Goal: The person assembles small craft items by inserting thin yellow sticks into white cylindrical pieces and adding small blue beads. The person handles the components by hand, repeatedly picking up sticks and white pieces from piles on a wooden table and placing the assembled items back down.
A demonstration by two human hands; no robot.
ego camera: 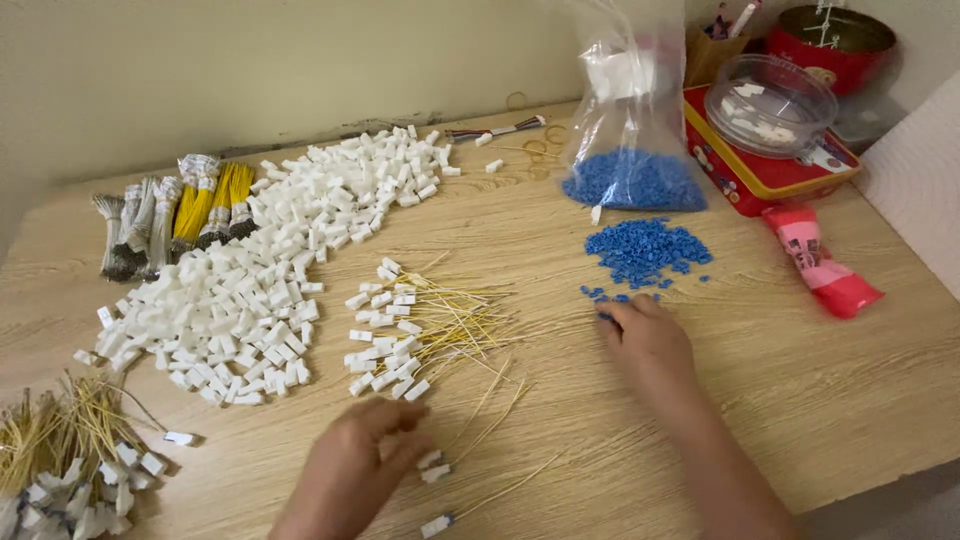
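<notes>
The right hand (648, 340) lay on the desk (820, 380) with its fingertips pressed together on the near edge of the loose blue beads (645, 250), apparently pinching one. The left hand (355, 465) hovered near, its fingers curled over a white connector (432, 460) on a yellow wire; whether its grip had closed could not be told. Just beyond it lay a cluster of wired connectors (405, 335), and further left a big heap of white housings (270, 260). A careless sweep of either wrist could probably have scattered the small beads or tangled the thin wires.
</notes>
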